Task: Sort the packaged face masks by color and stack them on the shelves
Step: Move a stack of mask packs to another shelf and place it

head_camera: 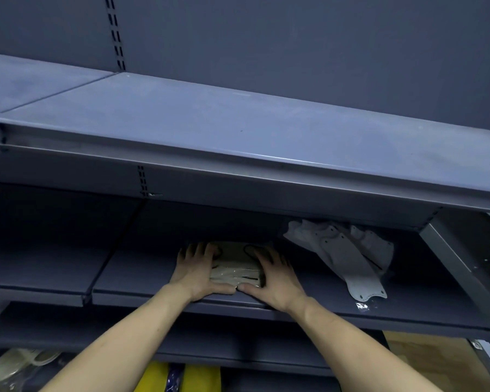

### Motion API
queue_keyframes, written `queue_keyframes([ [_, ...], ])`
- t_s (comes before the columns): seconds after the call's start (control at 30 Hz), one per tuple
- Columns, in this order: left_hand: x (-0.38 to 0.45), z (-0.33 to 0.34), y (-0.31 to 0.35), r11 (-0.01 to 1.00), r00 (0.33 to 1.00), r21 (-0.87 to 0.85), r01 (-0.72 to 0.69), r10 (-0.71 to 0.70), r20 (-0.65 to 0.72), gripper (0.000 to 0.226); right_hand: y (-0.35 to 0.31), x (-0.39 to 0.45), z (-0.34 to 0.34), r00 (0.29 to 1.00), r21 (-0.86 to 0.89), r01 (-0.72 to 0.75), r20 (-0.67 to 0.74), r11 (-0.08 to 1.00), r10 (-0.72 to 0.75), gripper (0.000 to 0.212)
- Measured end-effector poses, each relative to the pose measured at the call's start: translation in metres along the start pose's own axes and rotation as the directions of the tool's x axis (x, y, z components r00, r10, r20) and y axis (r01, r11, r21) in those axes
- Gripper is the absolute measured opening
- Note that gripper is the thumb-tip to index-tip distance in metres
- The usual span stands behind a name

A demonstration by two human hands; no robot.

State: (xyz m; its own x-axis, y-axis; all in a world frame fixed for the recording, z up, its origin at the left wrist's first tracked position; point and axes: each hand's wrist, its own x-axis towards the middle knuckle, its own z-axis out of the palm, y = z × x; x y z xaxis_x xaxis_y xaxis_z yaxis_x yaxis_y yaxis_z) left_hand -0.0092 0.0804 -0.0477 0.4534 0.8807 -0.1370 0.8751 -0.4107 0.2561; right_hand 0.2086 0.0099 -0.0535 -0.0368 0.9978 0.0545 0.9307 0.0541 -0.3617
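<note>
Two hands bracket a stack of beige packaged masks (236, 271) lying on the middle shelf (309, 302) of a dark grey rack. The left hand (196, 271) presses flat against the stack's left side, fingers straight and reaching toward the back, thumb along the front edge; the right hand (272, 274) mirrors it on the right side, fingers extended over the top corner, thumb nearly meeting the left thumb at the front. Neither hand curls round the stack; both hold it squeezed between open palms. To the right of the right hand, apart from it, white packaged masks (351, 256) lie in a loose, fanned heap on the same shelf. Above the hands runs the upper shelf (238, 131). Below the forearms, on a lower level, sit yellow packages (201, 377), and further left pale packages (17, 363).
</note>
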Motion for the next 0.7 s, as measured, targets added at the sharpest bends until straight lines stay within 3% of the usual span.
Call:
queue_keyframes([
  [0.17, 0.001, -0.013, 0.007, 0.997, 1.000, 0.073, -0.008, 0.007, 0.013, 0.101, 0.002, 0.000, -0.005, 0.999, -0.011, 0.020, -0.034, 1.000, -0.020, 0.093],
  [0.37, 0.001, -0.010, 0.005, 0.997, 0.997, 0.069, -0.014, 0.009, 0.083, 0.104, -0.003, 0.002, -0.003, 0.980, -0.075, -0.027, 0.194, 0.997, 0.041, 0.119],
  [0.53, -0.007, -0.014, 0.003, 0.993, 0.994, 0.083, -0.080, 0.074, 0.075, 0.104, -0.009, -0.003, -0.011, 0.993, -0.101, 0.014, 0.120, 0.995, -0.002, 0.113],
  [0.7, -0.020, -0.011, 0.003, 0.977, 0.979, 0.132, -0.166, 0.147, 0.141, 0.110, -0.007, -0.005, -0.002, 0.968, -0.057, 0.018, 0.253, 0.998, -0.003, 0.127],
])
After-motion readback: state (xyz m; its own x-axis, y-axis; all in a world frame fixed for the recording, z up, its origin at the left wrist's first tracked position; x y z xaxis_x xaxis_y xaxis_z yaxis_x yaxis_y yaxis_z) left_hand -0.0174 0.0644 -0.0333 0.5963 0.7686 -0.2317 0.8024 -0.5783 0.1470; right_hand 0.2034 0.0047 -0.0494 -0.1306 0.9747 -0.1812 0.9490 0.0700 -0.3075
